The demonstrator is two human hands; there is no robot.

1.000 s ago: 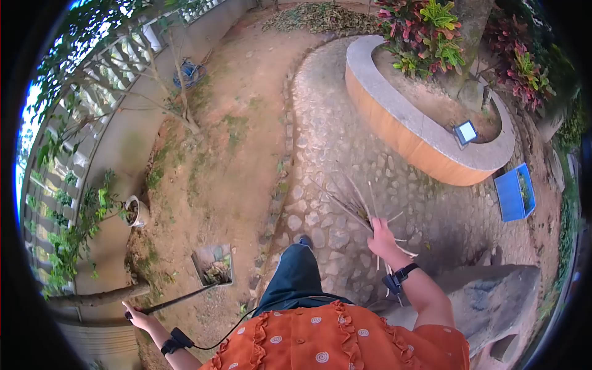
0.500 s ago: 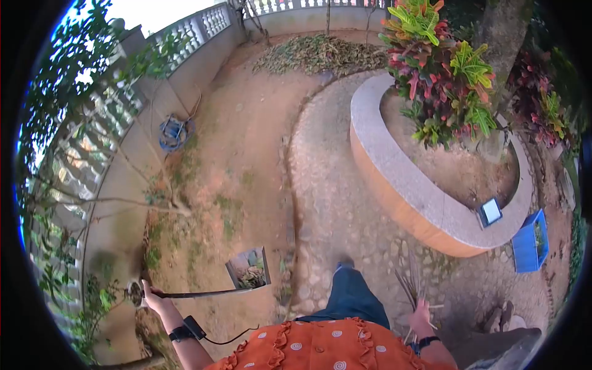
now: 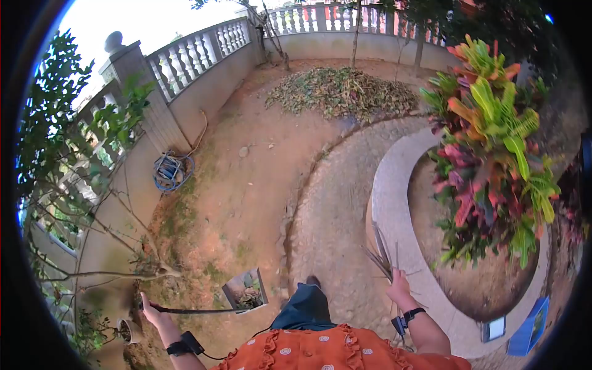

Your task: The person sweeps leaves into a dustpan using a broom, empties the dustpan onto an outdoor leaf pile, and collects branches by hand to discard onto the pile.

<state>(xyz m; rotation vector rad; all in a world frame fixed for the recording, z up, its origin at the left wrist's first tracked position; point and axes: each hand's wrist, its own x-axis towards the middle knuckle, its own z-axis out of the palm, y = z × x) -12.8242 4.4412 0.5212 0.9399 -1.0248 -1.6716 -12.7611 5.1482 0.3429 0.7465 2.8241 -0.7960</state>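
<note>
My left hand (image 3: 158,314) is closed around the dark handle of a dustpan (image 3: 265,296) out over the dirt at lower left. Leaves and bits of debris lie in the pan's open box. On the right, my right hand (image 3: 399,287) grips a bundle of thin dry sticks (image 3: 383,259), which points up and forward from the fist. Both wrists carry dark bands with small devices.
Ahead, a stone path (image 3: 330,203) curves beside a low planter wall (image 3: 394,191) with a colourful leafy plant (image 3: 487,148). A leaf pile (image 3: 342,92), a coiled blue hose (image 3: 172,171), a pot (image 3: 128,331), a blue box (image 3: 529,327) and a balustrade (image 3: 197,55) surround it.
The view has tilted up and moved forward along the path, bringing the leaf pile and planter closer. Both hands keep their holds; the dustpan and sticks have travelled along with me.
</note>
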